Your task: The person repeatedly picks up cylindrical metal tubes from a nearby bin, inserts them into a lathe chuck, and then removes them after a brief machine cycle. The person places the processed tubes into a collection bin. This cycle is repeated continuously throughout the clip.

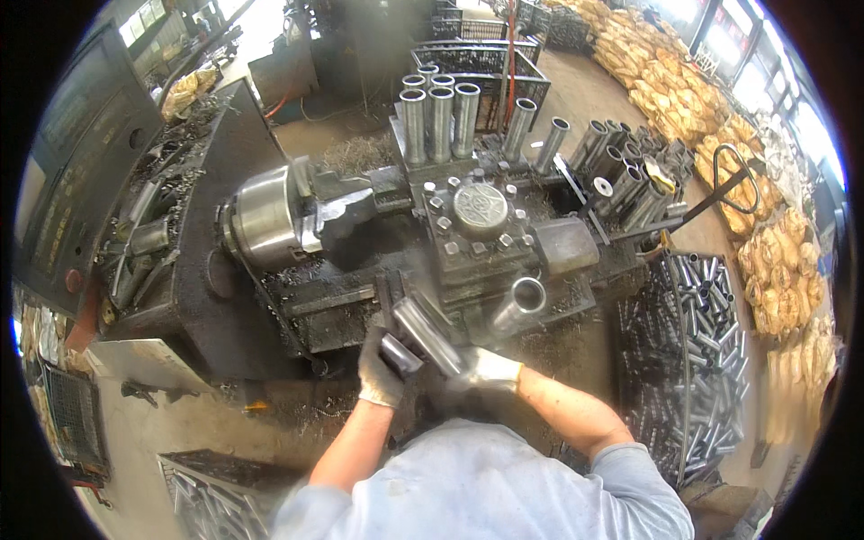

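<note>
Steel tube, short and blurred, lies slanted at lower centre of the frame, gripped by both gloved hands. Left hand has its fingers curled closed about the tube's lower end, beside a darker piece whose shape cannot be made out. Right hand closes on the same tube from the right; its fingertips are hidden behind the metal. Just above right, a second tube stands open-mouthed on the lathe carriage. Centre left, the chuck is partly smeared by motion. Upright tubes line the machine's far edge at upper centre. At right, a crate of finished tubes is cut off by the dark fisheye rim.
</note>
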A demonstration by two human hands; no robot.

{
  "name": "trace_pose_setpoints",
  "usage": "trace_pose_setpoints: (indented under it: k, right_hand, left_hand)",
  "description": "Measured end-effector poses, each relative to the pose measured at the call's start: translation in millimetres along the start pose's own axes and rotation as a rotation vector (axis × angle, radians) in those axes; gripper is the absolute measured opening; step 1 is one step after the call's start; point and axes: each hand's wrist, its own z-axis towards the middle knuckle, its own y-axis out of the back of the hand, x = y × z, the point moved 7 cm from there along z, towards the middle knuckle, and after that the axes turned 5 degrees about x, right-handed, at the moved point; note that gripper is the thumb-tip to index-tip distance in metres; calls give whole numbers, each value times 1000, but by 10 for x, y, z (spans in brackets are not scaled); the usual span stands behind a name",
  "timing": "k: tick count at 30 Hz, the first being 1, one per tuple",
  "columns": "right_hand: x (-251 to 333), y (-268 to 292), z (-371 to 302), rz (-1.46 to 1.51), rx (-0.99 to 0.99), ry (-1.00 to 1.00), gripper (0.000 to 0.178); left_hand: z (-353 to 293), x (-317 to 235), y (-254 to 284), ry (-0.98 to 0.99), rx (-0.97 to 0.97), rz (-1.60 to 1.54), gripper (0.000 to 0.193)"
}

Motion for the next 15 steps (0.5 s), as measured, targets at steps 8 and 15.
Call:
trace_pose_setpoints:
  k: [8,15]
  right_hand:
    - [882,481,-1232,-333,-114,-108,72]
    - [935,1224,-1589,58,-351,240,61]
  left_hand:
    - [-503,-75,-421,-126,209,731,57]
    - [-448,170,-1682,-971,369,1506,82]
